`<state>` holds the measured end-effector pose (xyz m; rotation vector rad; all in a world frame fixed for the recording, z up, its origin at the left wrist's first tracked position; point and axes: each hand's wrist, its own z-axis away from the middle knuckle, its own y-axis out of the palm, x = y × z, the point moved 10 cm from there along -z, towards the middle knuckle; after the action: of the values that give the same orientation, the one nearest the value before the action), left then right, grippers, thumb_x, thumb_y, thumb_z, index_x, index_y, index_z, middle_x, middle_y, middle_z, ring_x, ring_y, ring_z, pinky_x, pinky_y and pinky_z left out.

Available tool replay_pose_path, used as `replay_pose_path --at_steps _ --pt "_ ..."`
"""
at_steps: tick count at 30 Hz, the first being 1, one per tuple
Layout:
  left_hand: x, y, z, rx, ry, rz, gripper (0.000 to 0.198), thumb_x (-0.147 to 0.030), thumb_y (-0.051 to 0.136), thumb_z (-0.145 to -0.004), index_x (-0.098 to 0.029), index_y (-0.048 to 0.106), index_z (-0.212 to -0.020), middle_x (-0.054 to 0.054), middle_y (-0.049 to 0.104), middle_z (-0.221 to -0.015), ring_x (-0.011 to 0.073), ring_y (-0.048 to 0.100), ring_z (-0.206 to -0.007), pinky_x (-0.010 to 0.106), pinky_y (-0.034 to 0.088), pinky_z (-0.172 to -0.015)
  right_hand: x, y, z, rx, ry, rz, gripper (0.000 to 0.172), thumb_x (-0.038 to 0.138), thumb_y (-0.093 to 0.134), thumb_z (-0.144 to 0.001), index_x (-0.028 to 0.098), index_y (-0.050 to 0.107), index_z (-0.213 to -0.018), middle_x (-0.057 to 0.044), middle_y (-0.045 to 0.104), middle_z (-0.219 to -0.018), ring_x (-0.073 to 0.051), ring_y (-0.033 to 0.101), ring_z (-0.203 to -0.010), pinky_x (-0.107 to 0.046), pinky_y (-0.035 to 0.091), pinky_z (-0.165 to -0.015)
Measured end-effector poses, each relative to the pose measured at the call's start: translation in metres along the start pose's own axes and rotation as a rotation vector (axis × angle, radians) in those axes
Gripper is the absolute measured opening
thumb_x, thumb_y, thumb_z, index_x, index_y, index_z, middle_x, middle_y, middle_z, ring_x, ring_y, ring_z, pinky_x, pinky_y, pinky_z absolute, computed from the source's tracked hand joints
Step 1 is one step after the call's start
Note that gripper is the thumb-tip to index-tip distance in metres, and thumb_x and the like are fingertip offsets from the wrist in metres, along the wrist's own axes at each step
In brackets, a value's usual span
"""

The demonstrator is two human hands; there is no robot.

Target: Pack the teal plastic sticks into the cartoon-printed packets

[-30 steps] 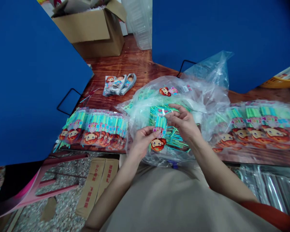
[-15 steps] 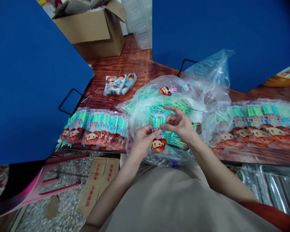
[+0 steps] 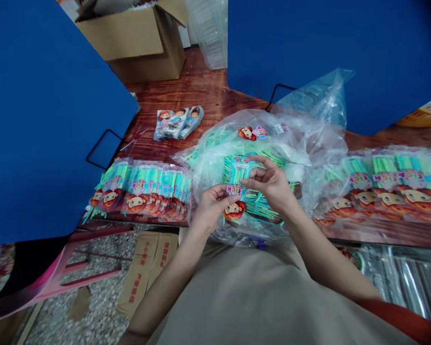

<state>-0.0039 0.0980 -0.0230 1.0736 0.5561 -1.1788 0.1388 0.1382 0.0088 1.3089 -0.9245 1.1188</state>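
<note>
My left hand (image 3: pixel 211 206) pinches the lower left part of a small clear packet (image 3: pixel 238 179) with a cartoon face and green and blue sticks inside. At the packet's upper right side, my right hand (image 3: pixel 269 184) has thumb and fingers closed on its edge. Under both hands a large clear plastic bag (image 3: pixel 208 177) lies spread out, with loose green and blue sticks (image 3: pixel 260 208) in it. Another printed packet (image 3: pixel 251 132) rests on the bag's far side.
Filled packets (image 3: pixel 140 191) lie overlapping on the left, and more filled packets (image 3: pixel 384 187) on the right. Behind are folded grey printed wrappers (image 3: pixel 177 123) and a cardboard box (image 3: pixel 143 48). Blue panels (image 3: pixel 330 57) with black wire handles stand at both sides of the wooden table (image 3: pixel 208 91).
The right hand's fingers have drawn in closer round the packet's upper part, and the packet has tilted slightly. The view has shifted a little; the left hand keeps its hold.
</note>
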Motion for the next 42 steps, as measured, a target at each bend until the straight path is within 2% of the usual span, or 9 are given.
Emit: replay_pose_path --at_steps 5,12,17,27,42 --pt "-0.001 -0.002 0.002 -0.008 -0.008 -0.004 0.036 -0.024 0.092 -0.052 -0.015 0.072 -0.079 0.002 0.073 -0.076 0.0126 0.064 -0.067 0.026 0.05 -0.07 -0.001 0.002 0.002 0.011 -0.017 -0.018 0.067 0.032 0.089 -0.061 0.025 0.056 -0.119 0.008 0.057 -0.069 -0.01 0.056 -0.058 -0.027 0.05 -0.058" --pt "-0.007 -0.003 0.001 -0.029 0.026 -0.041 0.036 -0.037 0.09 -0.057 -0.016 0.072 -0.079 0.0 0.07 -0.07 0.0109 0.06 -0.063 0.023 0.047 -0.064 0.002 0.013 0.008 0.093 -0.016 0.039 0.064 0.029 0.086 -0.066 0.027 0.055 -0.122 0.006 0.059 -0.073 -0.011 0.056 -0.06 -0.028 0.049 -0.06" --pt "-0.005 -0.003 0.001 -0.023 0.012 -0.019 0.039 -0.039 0.092 -0.054 -0.015 0.072 -0.078 0.0 0.069 -0.068 0.011 0.059 -0.061 0.024 0.047 -0.064 0.006 0.012 0.01 0.054 -0.044 0.052 0.057 0.026 0.083 -0.07 0.027 0.057 -0.12 0.004 0.06 -0.077 -0.012 0.057 -0.063 -0.028 0.05 -0.061" --pt "-0.007 -0.006 0.005 -0.055 -0.009 -0.035 0.037 -0.037 0.09 -0.055 -0.015 0.071 -0.078 -0.002 0.065 -0.067 0.0082 0.054 -0.057 0.022 0.043 -0.058 0.015 0.017 0.011 0.054 -0.078 0.105 0.056 0.026 0.08 -0.071 0.028 0.056 -0.122 0.005 0.059 -0.074 -0.012 0.058 -0.061 -0.028 0.051 -0.058" --pt "-0.001 -0.003 0.002 -0.009 0.006 -0.044 0.036 -0.035 0.089 -0.058 -0.014 0.073 -0.081 -0.001 0.066 -0.071 0.0078 0.052 -0.059 0.023 0.042 -0.06 0.019 0.017 0.011 0.032 -0.139 0.191 0.053 0.028 0.077 -0.072 0.026 0.056 -0.12 0.006 0.053 -0.067 -0.012 0.05 -0.056 -0.027 0.043 -0.052"
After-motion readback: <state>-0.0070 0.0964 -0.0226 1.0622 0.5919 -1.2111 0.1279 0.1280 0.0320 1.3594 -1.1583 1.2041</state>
